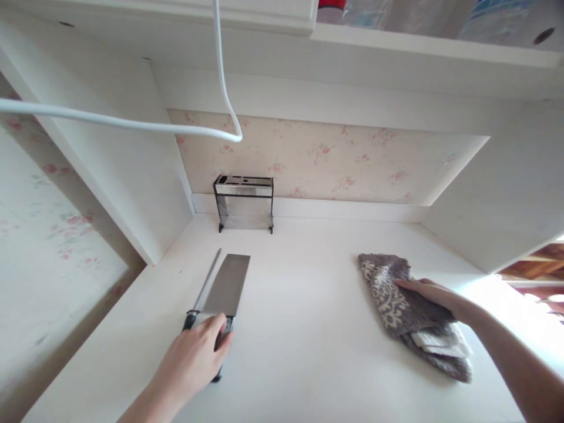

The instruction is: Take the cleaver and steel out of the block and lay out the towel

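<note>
My left hand (pixel 196 352) is closed around the black handle of a cleaver (pixel 228 285), whose broad blade lies over the white counter, pointing away from me. Just left of the blade is a honing steel (pixel 208 281) with a black handle, partly hidden by the same hand. On the right, my right hand (pixel 434 296) grips a folded grey-brown towel (pixel 388 294) with a cream pattern. Its thumb side shows on top of the cloth; the other fingers are mostly hidden.
A clear-sided knife block (pixel 245 205) with a slotted top stands at the back against the wallpapered wall. White side panels flank the counter (pixel 304 352), and a shelf (pixel 418 47) overhangs it. A white cable (pixel 132 123) hangs across the upper left.
</note>
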Available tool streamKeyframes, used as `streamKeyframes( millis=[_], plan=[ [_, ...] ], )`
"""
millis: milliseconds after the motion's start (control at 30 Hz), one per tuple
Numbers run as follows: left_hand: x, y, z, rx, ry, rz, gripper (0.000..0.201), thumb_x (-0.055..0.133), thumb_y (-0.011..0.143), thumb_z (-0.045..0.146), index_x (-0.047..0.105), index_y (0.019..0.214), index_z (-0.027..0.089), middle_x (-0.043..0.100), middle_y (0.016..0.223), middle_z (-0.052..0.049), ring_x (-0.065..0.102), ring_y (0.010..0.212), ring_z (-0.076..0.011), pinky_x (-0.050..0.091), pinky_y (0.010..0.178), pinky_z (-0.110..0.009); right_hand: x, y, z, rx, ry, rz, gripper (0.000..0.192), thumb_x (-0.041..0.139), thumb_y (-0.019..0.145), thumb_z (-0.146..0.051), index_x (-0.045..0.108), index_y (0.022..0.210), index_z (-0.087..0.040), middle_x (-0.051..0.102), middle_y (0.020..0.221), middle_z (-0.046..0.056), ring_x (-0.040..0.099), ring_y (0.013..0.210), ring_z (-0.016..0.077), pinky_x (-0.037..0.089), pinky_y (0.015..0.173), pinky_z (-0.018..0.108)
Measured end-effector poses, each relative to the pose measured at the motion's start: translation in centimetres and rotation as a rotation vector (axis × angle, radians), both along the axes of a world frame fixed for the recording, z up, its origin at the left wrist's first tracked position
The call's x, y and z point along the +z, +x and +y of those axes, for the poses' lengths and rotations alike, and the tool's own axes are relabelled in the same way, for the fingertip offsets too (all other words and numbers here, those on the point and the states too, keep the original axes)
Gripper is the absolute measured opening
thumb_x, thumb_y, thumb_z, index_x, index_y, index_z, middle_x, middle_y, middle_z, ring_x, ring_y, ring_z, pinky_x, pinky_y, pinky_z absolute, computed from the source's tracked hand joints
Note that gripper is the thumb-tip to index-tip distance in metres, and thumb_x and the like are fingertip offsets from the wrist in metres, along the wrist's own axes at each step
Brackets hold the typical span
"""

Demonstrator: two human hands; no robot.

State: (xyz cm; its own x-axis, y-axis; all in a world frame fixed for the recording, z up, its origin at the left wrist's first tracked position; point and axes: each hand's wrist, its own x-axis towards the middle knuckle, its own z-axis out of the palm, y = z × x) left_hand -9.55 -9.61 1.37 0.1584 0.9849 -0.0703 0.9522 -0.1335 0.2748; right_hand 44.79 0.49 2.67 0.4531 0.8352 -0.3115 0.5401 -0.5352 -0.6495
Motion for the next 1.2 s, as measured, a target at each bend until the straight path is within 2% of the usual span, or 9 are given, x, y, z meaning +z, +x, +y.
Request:
streamKeyframes(
  millis=[100,400,467,567,667,767,933,1067,1200],
  plan=[
    [-0.4,0.5,0.5,-0.001,0.019,-0.085,0.02,0.034,0.092,0.035,0.043,0.078,0.025,0.062,0.074,0.0,0.06,0.06,-0.0178,0.033,0.055,-0.027,0.0,-3.1,0.3,0.075,-0.258,0.344,0.038,0.071,0.064,-0.054,0.069,0.076,-0.018,0.071,0.084,0.021,0.07,0.066,0.0291,0.054,0.062,0.037],
    [-0.4,1.1,1.2,0.036,0.071,-0.248,0.017,0.037,0.091,0.031,0.043,0.076,0.025,0.06,0.071,0.002,0.06,0.066,-0.0176,0.038,0.062,-0.027,-0.4,-19.3,3.4,0.384,-0.032,0.693,0.037,0.068,0.073,-0.044,0.063,0.098,-0.017,0.072,0.088,0.011,0.069,0.074,0.0235,0.056,0.068,0.035],
    [-0.3,1.1,1.3,0.031,0.075,-0.271,0.018,0.038,0.091,0.032,0.045,0.076,0.025,0.059,0.07,0.002,0.059,0.065,-0.0171,0.039,0.062,-0.027,-1.1,-22.4,4.2,0.441,0.011,0.685,0.041,0.065,0.074,-0.046,0.06,0.102,-0.016,0.071,0.094,0.011,0.068,0.083,0.0238,0.055,0.074,0.036],
    [-0.3,1.0,1.4,0.034,0.069,-0.296,0.02,0.039,0.091,0.034,0.046,0.075,0.025,0.057,0.067,0.002,0.058,0.062,-0.0166,0.041,0.061,-0.027,-2.1,-25.5,5.0,0.553,0.118,0.326,0.057,0.067,0.07,-0.049,0.055,0.115,-0.015,0.064,0.111,0.013,0.062,0.102,0.0282,0.05,0.087,0.041],
    [-0.7,0.8,1.3,0.024,0.074,-0.315,0.02,0.038,0.092,0.035,0.048,0.078,0.025,0.059,0.072,0.001,0.06,0.064,-0.0168,0.045,0.063,-0.027,-2.1,-27.2,4.6,0.542,0.385,-0.128,0.079,0.064,0.071,-0.048,0.036,0.139,-0.02,0.043,0.137,0.014,0.045,0.124,0.033,0.038,0.101,0.048],
    [-1.1,0.4,1.0,-0.003,0.131,-0.316,0.018,0.038,0.093,0.034,0.053,0.089,0.027,0.063,0.088,-0.002,0.064,0.072,-0.018,0.048,0.068,-0.028,-1.4,-28.3,3.0,0.603,0.551,-0.344,0.074,0.05,0.082,-0.05,0.022,0.147,-0.028,0.022,0.152,0.008,0.024,0.138,0.032,0.025,0.11,0.05],
    [-0.2,0.0,0.5,0.035,0.208,-0.263,0.019,0.039,0.093,0.038,0.055,0.095,0.028,0.063,0.093,-0.003,0.065,0.075,-0.0187,0.05,0.065,-0.027,-1.6,-30.0,0.3,0.926,0.361,-0.378,0.059,0.031,0.089,-0.062,0.037,0.142,-0.035,0.023,0.154,0.002,0.008,0.143,0.0317,0.001,0.111,0.059],
    [1.1,1.1,0.2,-0.086,0.242,-0.251,0.016,0.043,0.092,0.034,0.057,0.097,0.027,0.062,0.094,-0.005,0.064,0.086,-0.0204,0.052,0.076,-0.031,-1.9,-30.2,-0.7,0.93,0.288,-0.31,0.062,0.028,0.09,-0.063,0.036,0.143,-0.032,0.032,0.15,0.003,0.017,0.141,0.0289,0.007,0.113,0.056],
    [1.7,3.4,0.3,-0.255,0.258,-0.205,0.019,0.049,0.089,0.024,0.056,0.106,0.027,0.06,0.104,-0.006,0.059,0.098,-0.0229,0.051,0.086,-0.037,-0.6,-28.4,-1.3,1.067,0.291,-0.244,0.081,0.049,0.077,-0.069,0.031,0.145,-0.03,0.02,0.154,0.005,0.015,0.142,0.0306,0.015,0.114,0.05]
  ],
)
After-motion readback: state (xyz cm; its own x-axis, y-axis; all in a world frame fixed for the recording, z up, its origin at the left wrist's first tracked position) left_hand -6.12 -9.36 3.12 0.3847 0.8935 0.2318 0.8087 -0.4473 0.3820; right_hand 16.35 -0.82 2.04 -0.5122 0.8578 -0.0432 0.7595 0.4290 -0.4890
